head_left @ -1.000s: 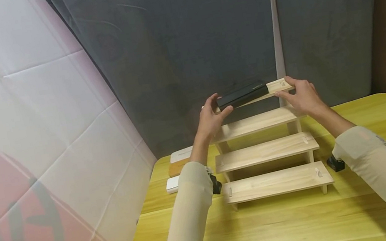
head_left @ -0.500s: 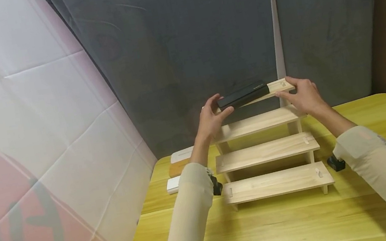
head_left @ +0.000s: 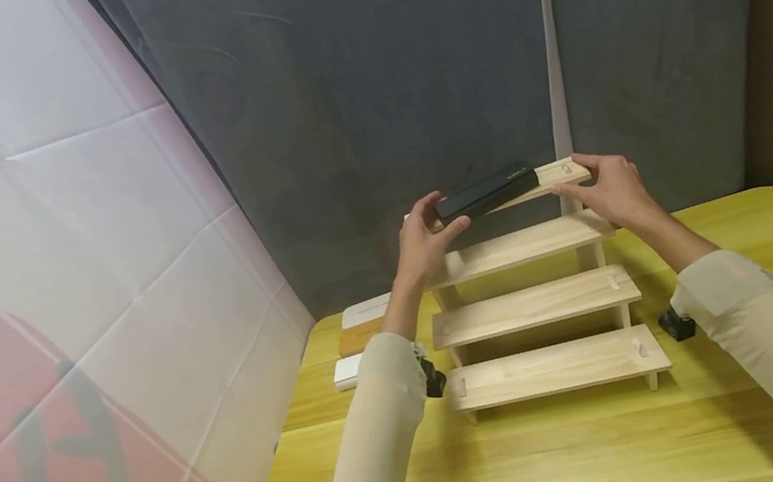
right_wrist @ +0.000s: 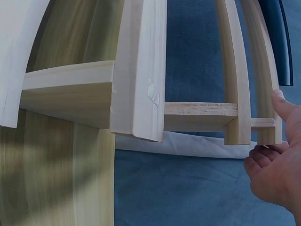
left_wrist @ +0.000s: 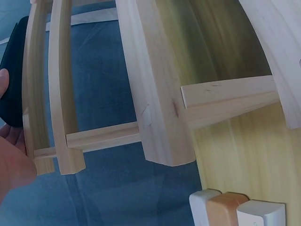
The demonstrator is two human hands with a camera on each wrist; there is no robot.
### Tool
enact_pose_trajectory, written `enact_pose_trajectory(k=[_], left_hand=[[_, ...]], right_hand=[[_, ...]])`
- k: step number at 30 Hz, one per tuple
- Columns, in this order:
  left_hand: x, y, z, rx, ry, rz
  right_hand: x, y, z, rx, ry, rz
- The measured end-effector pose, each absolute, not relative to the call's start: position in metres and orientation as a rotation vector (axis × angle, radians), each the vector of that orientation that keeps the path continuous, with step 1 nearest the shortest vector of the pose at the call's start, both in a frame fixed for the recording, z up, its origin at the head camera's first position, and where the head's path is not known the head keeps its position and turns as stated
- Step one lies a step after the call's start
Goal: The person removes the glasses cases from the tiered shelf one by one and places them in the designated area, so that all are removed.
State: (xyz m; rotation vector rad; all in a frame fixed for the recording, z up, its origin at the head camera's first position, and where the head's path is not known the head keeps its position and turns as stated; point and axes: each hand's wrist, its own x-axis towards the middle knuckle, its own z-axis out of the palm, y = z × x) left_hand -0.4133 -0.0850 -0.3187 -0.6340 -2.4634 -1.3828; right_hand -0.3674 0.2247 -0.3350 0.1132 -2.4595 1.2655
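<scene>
On my far left I see three small blocks on the table (head_left: 580,455): a white block (head_left: 365,310) at the back, an orange block (head_left: 358,335) in the middle and another white one (head_left: 346,370) in front, side by side just left of the rack (head_left: 533,306). My left wrist view shows the same three touching in a row at the rack's foot.

My left hand (head_left: 424,239) is up at the left end of the rack's top shelf (head_left: 558,176). The thumb lies against the near edge of the black case (head_left: 487,191) and the fingers curl behind that end, so the hand grips the case there. The case lies lengthwise on the left part of the top shelf, slightly slanted, with bare wood to its right.

My right hand (head_left: 609,189) is at the right end of the top shelf. The thumb reaches along the front edge and the fingers wrap the end, pinching the board. It sits well apart from the case. My right wrist view shows the thumb on the shelf's end rail and the fingers curled just below it.
</scene>
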Motion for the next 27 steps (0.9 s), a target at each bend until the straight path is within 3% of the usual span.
enact_pose_trajectory(k=[27], left_hand=[[-0.384,-0.099,-0.338,-0.648,-2.269,-1.456]], right_hand=[[-0.370,0.224,-0.337,0.111,-2.470,1.284]])
